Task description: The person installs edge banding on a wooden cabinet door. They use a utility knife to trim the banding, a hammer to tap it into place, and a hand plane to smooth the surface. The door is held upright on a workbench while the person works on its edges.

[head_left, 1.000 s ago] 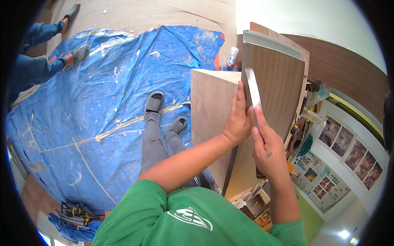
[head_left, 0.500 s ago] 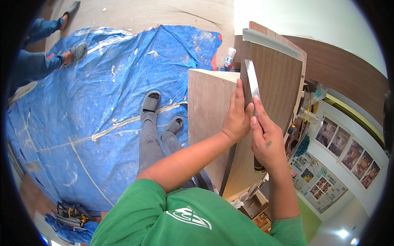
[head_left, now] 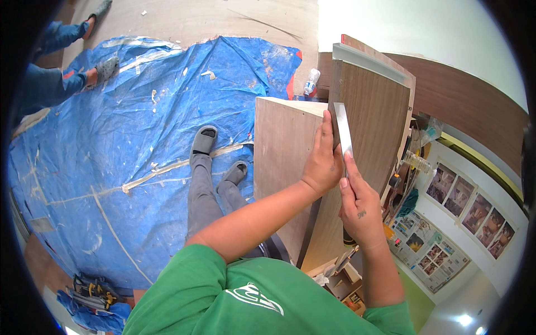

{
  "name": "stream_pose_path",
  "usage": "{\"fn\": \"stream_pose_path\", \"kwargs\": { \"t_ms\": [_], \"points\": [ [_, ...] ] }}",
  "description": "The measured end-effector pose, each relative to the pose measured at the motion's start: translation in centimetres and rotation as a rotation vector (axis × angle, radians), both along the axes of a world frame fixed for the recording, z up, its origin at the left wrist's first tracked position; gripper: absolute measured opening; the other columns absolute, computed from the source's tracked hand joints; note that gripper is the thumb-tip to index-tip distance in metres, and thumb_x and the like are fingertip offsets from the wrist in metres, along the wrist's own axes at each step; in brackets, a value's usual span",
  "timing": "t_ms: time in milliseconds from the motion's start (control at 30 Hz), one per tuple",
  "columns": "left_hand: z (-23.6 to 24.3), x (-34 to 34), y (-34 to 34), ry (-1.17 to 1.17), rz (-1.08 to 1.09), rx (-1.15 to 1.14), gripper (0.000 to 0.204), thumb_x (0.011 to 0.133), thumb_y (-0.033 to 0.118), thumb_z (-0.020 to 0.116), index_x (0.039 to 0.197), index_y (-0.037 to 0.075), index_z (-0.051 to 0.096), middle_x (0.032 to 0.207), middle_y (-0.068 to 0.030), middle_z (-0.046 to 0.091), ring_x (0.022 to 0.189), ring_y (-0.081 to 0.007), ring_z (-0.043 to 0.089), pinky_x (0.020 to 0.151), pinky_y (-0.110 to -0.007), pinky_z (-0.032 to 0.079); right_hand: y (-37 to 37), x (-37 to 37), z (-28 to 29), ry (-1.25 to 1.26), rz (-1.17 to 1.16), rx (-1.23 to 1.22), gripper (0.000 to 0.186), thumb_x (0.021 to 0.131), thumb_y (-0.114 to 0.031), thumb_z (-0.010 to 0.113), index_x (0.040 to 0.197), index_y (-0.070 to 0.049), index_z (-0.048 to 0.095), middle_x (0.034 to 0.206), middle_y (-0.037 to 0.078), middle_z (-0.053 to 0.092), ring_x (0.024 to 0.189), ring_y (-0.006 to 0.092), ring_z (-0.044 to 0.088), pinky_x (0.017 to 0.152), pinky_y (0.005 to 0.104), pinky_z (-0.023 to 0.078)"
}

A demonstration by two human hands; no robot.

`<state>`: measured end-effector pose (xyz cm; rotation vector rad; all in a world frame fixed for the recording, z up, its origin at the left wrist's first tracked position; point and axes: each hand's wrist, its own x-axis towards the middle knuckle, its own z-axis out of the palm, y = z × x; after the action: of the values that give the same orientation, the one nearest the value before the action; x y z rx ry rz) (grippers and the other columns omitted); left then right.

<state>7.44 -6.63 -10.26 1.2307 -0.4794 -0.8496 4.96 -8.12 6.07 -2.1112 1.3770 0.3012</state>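
Note:
My right hand (head_left: pixel 362 209) is closed round a flat, straight metal blade that looks like a chisel (head_left: pixel 343 125). Its index finger lies along the steel, and most of the handle is hidden in the palm. The blade lies along the long left edge of a wood-grain panel (head_left: pixel 375 106), its tip pointing away from me. My left hand (head_left: pixel 322 162) is stretched flat against that edge, fingers straight and together, beside the blade. To its left stands a paler board or box side (head_left: pixel 282 145).
A crumpled blue tarp (head_left: pixel 134 145) with tape strips and scraps covers the floor. A plastic bottle (head_left: pixel 311 81) lies beyond the box. Another person's legs (head_left: pixel 53 84) show at upper left. Cluttered shelves (head_left: pixel 346 282) and tools sit right of the panel; a tool bag (head_left: pixel 95 293) is at lower left.
My right hand has drawn the chisel back toward me along the panel's edge, so its tip sits nearer my left fingertips. My left hand stays about where it was.

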Motion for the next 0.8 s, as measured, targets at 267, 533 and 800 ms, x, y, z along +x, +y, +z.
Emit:
{"fn": "stream_pose_path", "kwargs": {
  "t_ms": [267,533,800],
  "points": [
    [-0.1,0.0,0.0,0.055,-0.032,0.003,0.091,0.099,0.013,0.060,0.166,0.005,-0.001,0.154,-0.0305,0.036,0.138,-0.0475,0.044,0.110,-0.045,0.043,-1.0,1.2,-0.6,-0.014,-0.044,0.009,0.050,0.103,-0.011,0.054,0.153,-0.008,0.049,0.101,0.027,0.068,0.090,0.0337,0.071,0.087,0.0340,0.053],
    [0.1,-0.2,0.0,0.016,-0.016,0.011,0.086,0.100,0.011,0.054,0.166,0.006,-0.001,0.144,-0.0289,0.042,0.126,-0.0510,0.049,0.102,-0.049,0.048,-2.9,3.9,-0.2,-0.004,-0.087,0.033,0.049,0.103,-0.011,0.055,0.152,-0.008,0.050,0.096,0.027,0.068,0.088,0.0325,0.072,0.086,0.0346,0.053],
    [0.2,-0.1,-0.1,0.033,-0.020,0.029,0.086,0.100,0.012,0.056,0.166,0.006,0.000,0.150,-0.0328,0.038,0.133,-0.0535,0.044,0.107,-0.051,0.045,-2.1,3.0,0.6,0.001,-0.086,0.059,0.048,0.105,-0.013,0.054,0.152,-0.006,0.049,0.112,0.025,0.072,0.098,0.0302,0.073,0.091,0.0320,0.052]
  ]
}}
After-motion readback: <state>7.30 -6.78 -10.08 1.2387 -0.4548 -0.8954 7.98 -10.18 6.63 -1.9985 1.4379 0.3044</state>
